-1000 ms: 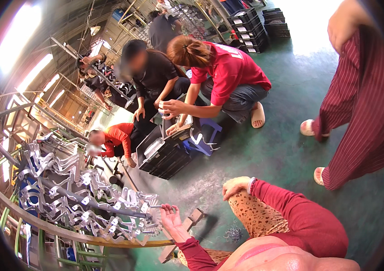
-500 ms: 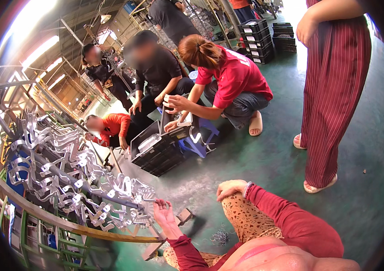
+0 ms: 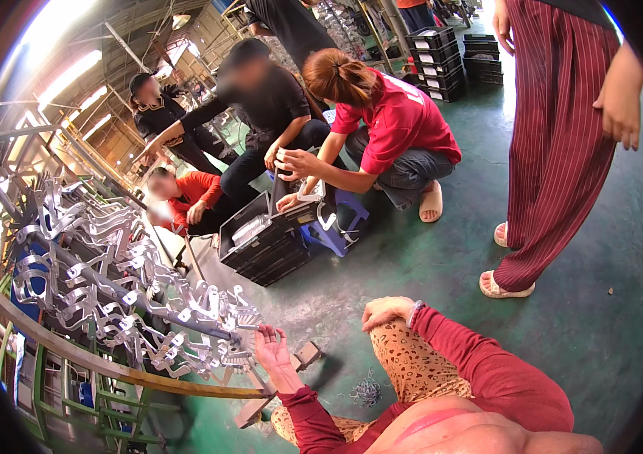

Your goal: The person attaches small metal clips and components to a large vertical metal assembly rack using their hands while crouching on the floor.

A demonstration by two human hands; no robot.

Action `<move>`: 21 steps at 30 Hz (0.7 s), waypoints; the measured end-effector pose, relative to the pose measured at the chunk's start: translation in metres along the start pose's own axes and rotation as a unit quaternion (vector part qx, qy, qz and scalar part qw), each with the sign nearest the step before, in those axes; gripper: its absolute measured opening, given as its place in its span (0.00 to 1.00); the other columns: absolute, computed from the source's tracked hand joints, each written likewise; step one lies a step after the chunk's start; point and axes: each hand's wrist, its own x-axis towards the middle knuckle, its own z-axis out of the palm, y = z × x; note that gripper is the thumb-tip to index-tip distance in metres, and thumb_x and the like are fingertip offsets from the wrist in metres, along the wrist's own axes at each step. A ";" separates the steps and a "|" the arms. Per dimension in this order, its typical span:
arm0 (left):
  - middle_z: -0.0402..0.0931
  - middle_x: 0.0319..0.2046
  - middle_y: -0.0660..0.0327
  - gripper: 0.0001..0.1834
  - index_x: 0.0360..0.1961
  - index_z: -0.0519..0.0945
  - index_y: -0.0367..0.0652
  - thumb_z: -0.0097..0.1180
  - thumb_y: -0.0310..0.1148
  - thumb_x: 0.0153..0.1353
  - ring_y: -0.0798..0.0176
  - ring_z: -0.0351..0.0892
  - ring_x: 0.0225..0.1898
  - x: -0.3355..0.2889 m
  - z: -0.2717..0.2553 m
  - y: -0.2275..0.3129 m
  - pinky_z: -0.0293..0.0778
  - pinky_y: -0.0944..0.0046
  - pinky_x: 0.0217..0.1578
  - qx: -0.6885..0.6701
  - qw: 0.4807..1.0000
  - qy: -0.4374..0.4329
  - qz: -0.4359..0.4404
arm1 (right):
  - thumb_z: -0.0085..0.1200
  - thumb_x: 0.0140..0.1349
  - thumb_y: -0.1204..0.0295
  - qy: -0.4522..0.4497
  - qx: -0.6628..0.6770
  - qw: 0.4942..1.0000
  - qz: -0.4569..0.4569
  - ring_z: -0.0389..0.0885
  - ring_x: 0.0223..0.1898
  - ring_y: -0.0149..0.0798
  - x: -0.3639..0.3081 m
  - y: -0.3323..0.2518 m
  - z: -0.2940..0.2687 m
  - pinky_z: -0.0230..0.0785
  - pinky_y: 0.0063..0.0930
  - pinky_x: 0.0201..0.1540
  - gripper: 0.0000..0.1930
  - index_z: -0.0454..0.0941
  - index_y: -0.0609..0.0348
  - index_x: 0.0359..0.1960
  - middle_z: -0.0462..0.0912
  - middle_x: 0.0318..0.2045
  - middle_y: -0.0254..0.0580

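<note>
My left hand (image 3: 271,349) is at the near end of a grey pole (image 3: 214,331) hung thickly with silvery metal brackets (image 3: 128,291). Its palm faces up with the fingers apart and loosely bent, and nothing lies in it. Whether the fingertips touch the pole end is unclear. On my knee, in leopard-print trousers (image 3: 411,365), rests my right hand (image 3: 387,312), draped over it with no object in it. A wooden bar (image 3: 147,387) runs below the brackets and ends beside my left wrist.
Ahead, a person in a red shirt (image 3: 401,125) squats by black crates (image 3: 261,257) and a blue stool (image 3: 329,236). A person in striped trousers (image 3: 556,144) stands at right. Tangled wire (image 3: 367,391) and a wooden block (image 3: 308,354) lie near my legs. Stacked crates (image 3: 439,64) stand farther back.
The standing person has shifted a foot and lowered an arm. A seated person in black now stretches an arm leftward. My hands have barely moved.
</note>
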 end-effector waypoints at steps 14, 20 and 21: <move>0.75 0.36 0.68 0.06 0.39 0.74 0.46 0.50 0.32 0.61 0.68 0.71 0.40 0.003 -0.008 0.004 0.65 0.57 0.42 0.003 1.000 -0.014 0.014 | 0.52 0.48 0.56 -0.015 -0.001 1.000 0.002 0.78 0.41 0.44 0.004 -0.003 -0.005 0.68 0.35 0.45 0.20 0.80 0.53 0.39 0.81 0.39 0.43; 0.75 0.36 0.68 0.06 0.39 0.74 0.46 0.50 0.31 0.60 0.68 0.71 0.41 0.007 -0.009 0.004 0.66 0.56 0.42 0.003 1.000 -0.006 0.018 | 0.51 0.50 0.55 -0.007 -0.006 1.000 0.005 0.78 0.39 0.44 0.009 -0.001 -0.002 0.68 0.36 0.44 0.20 0.80 0.54 0.38 0.81 0.36 0.44; 0.75 0.37 0.68 0.07 0.39 0.74 0.46 0.50 0.31 0.61 0.68 0.71 0.41 0.005 -0.012 0.005 0.66 0.56 0.42 0.007 1.000 -0.001 0.018 | 0.51 0.50 0.55 -0.005 -0.002 1.000 0.005 0.78 0.39 0.44 0.014 0.006 0.007 0.68 0.36 0.44 0.20 0.81 0.54 0.37 0.81 0.36 0.43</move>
